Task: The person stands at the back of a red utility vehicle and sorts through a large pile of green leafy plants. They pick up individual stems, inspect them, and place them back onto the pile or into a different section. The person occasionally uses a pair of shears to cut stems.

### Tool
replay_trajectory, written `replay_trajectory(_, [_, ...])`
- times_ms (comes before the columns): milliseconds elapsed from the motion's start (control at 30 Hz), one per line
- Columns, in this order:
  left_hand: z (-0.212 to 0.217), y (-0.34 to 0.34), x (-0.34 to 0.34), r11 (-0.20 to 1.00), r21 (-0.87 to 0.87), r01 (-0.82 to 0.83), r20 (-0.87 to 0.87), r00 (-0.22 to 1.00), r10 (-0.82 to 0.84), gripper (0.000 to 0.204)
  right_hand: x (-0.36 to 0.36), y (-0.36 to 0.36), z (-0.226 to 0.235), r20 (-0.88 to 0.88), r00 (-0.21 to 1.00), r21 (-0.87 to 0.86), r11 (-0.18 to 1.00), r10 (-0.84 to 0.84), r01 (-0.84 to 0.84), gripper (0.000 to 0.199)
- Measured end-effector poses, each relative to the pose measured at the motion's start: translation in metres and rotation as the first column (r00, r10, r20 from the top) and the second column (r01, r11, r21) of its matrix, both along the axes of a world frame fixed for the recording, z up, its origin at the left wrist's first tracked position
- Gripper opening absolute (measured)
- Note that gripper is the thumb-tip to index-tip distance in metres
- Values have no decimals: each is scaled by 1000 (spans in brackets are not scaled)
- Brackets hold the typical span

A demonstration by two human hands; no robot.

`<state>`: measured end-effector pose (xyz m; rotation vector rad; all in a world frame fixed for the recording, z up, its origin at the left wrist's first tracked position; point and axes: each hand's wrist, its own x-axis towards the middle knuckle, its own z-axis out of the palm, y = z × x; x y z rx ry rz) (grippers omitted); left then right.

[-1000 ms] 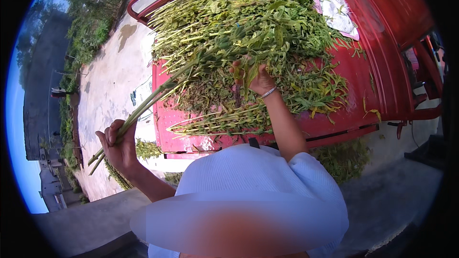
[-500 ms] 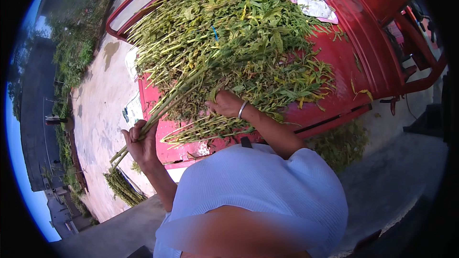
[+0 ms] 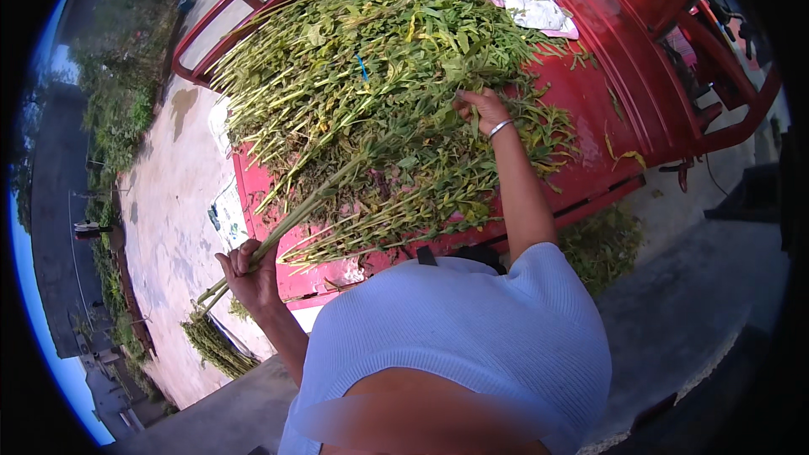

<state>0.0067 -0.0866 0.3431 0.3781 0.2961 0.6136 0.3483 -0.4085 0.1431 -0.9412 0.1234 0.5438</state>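
My left hand (image 3: pixel 250 276) is closed round the bare lower ends of a few long green stalks (image 3: pixel 297 217). From there they slant up and to the right over the pile, their leafy tops lying toward my right hand (image 3: pixel 484 109). That hand, a silver bangle on its wrist, is bent with its fingers drawn together among the leaves at the tops; the leaves partly hide its fingertips. Under and beyond the held stalks spreads a thick layer of cut leafy stalks (image 3: pixel 337 59), green with some yellowed leaves. Several shorter stalks (image 3: pixel 354 240) lie nearest my body.
The pile rests on a red flat truck bed (image 3: pixel 556 80) with a red rail (image 3: pixel 195 55) at the far left. A white cloth sack (image 3: pixel 531 0) lies at the back right. On the ground are a stalk bundle (image 3: pixel 215 345) at lower left and loose leaves (image 3: pixel 600 244) at right.
My right hand has moved away and to the right, from the middle of the held stalks to their leafy tops. The left hand keeps its grip; the view has shifted slightly.
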Motion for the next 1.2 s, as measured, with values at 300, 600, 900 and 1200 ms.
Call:
replay_trajectory(300, [-13,-3,-8,990,131,-45,-22,999,48,52,-24,3,-6,6,962,-489,840,275,-237,22])
replay_trajectory(600, [-56,36,-25,993,-105,-53,15,998,55,52,-80,-76,71,326,889,-313,924,320,-218,19])
replay_trajectory(900, [-117,17,18,926,-368,89,-148,977,-152,52,-129,-128,102,40,964,394,891,-262,226,26])
replay_trajectory(1200, [-170,67,-34,871,-406,-277,-606,795,-30,50,-106,-334,-28,-211,559,162,536,-802,829,30])
